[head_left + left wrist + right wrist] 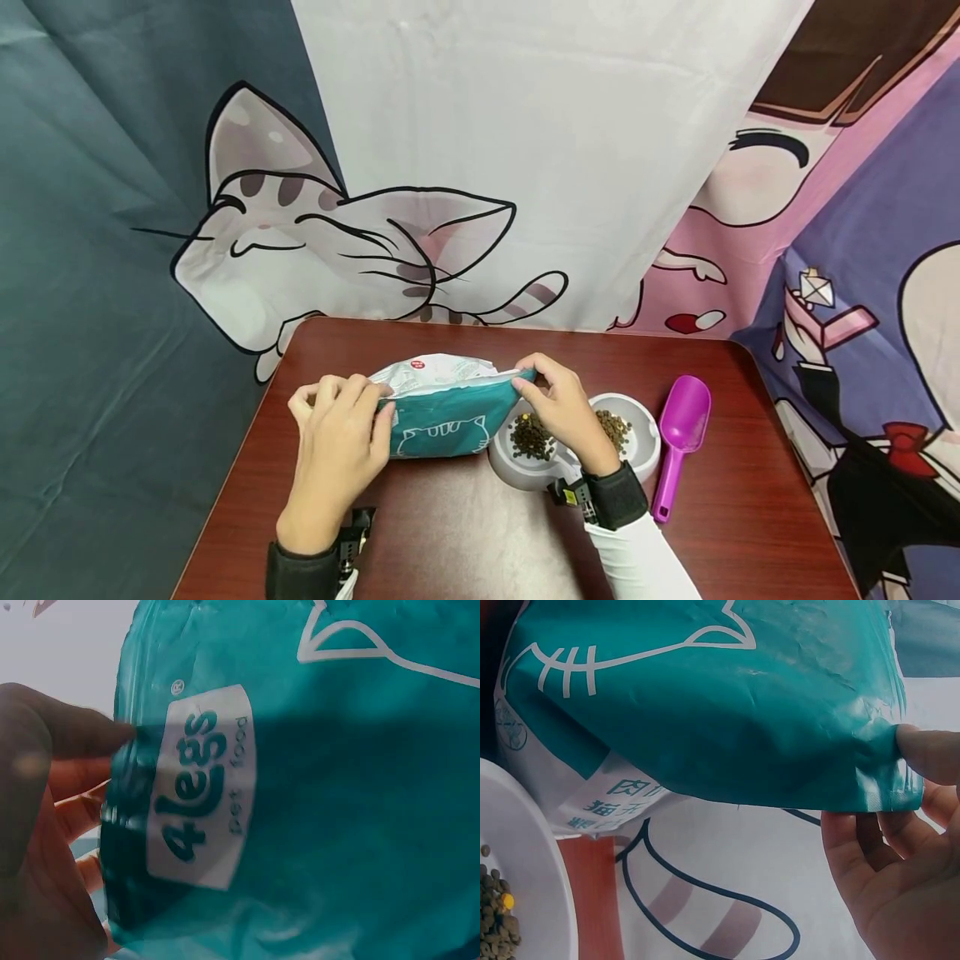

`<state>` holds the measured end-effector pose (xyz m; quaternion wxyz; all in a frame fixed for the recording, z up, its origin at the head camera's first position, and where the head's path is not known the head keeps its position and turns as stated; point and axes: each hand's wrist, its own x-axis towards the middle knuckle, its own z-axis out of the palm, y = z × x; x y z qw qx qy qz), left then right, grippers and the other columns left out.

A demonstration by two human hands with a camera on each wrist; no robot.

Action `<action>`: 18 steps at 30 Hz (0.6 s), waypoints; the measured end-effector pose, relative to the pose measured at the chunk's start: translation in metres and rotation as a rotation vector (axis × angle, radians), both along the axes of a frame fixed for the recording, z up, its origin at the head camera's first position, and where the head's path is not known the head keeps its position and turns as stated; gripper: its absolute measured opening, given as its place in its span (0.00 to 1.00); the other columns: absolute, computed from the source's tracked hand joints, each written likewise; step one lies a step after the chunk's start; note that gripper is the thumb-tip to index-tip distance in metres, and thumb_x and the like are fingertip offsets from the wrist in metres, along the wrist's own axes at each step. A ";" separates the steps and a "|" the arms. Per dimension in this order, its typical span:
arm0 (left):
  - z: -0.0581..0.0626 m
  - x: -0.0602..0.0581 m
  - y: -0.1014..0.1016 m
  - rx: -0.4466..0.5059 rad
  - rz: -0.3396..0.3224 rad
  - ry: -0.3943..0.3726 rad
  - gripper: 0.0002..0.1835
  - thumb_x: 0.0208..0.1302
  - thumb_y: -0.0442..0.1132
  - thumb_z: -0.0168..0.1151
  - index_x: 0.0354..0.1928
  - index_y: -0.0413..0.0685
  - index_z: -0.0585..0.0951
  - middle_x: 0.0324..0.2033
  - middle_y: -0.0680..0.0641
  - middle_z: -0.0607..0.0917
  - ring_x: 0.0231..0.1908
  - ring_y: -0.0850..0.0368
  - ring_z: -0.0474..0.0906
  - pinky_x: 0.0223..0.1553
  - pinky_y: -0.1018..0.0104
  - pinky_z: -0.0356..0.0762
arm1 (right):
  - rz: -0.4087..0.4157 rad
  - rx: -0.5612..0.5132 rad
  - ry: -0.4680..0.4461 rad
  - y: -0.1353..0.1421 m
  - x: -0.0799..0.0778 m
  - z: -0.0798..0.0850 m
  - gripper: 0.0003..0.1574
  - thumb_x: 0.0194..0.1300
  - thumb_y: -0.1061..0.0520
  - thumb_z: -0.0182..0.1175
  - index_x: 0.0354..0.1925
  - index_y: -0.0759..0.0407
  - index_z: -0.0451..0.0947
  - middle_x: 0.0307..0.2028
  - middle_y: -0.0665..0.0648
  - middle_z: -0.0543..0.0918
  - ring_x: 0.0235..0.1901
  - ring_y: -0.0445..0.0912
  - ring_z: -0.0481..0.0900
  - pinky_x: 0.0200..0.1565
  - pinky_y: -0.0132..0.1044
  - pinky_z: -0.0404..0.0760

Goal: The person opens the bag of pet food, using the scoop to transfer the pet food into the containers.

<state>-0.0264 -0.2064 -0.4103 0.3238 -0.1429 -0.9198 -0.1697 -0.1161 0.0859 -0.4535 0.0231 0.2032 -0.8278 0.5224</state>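
Note:
A teal and white pet food bag (442, 427) stands on the table, with a white cat outline on its teal face. My left hand (337, 446) pinches the bag's left top corner between thumb and fingers. At the opposite top corner, my right hand (566, 410) grips the edge, thumb on the near side. The left wrist view shows the left hand (52, 757) beside the "4Legs pet food" label (202, 787). In the right wrist view, the right hand's fingers (904, 840) lie behind the bag's edge. The bag's contents are hidden.
A pale double bowl (517, 477) stands right of the bag, partly behind my right forearm. Dark kibble (531, 437) lies in one side, lighter kibble (611, 427) in the other. A purple scoop (686, 414) lies further right on the brown table (742, 500). Printed cloth hangs behind.

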 end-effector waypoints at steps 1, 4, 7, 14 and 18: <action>0.000 0.000 0.001 -0.019 0.000 -0.003 0.06 0.68 0.38 0.62 0.37 0.42 0.84 0.33 0.45 0.81 0.38 0.41 0.70 0.48 0.32 0.59 | 0.000 0.001 0.002 0.000 0.000 0.000 0.04 0.72 0.57 0.64 0.45 0.51 0.82 0.37 0.51 0.83 0.36 0.44 0.79 0.40 0.34 0.81; 0.000 0.000 0.003 -0.039 -0.011 -0.021 0.08 0.71 0.39 0.61 0.38 0.42 0.84 0.33 0.45 0.80 0.39 0.42 0.71 0.48 0.34 0.60 | 0.000 0.001 0.000 -0.001 0.001 0.000 0.04 0.72 0.57 0.64 0.45 0.51 0.82 0.37 0.51 0.83 0.36 0.44 0.79 0.40 0.35 0.81; -0.002 -0.001 0.003 -0.013 -0.024 -0.027 0.06 0.70 0.37 0.63 0.37 0.42 0.83 0.31 0.46 0.79 0.37 0.44 0.70 0.47 0.39 0.60 | 0.002 -0.001 -0.002 -0.001 0.001 0.000 0.04 0.72 0.57 0.64 0.44 0.51 0.82 0.37 0.51 0.83 0.36 0.44 0.80 0.40 0.35 0.81; -0.004 -0.002 0.003 0.058 -0.065 -0.026 0.01 0.65 0.34 0.66 0.35 0.45 0.84 0.30 0.47 0.78 0.36 0.47 0.70 0.44 0.44 0.59 | -0.001 -0.003 -0.005 0.000 0.001 0.001 0.04 0.72 0.57 0.64 0.45 0.51 0.82 0.37 0.51 0.83 0.37 0.43 0.80 0.39 0.33 0.81; -0.002 -0.002 0.005 0.048 -0.060 -0.040 0.03 0.65 0.35 0.66 0.39 0.45 0.86 0.33 0.47 0.79 0.37 0.46 0.71 0.44 0.43 0.60 | -0.001 -0.004 -0.006 0.000 0.001 0.000 0.04 0.72 0.57 0.64 0.45 0.51 0.82 0.37 0.51 0.83 0.37 0.44 0.80 0.39 0.36 0.82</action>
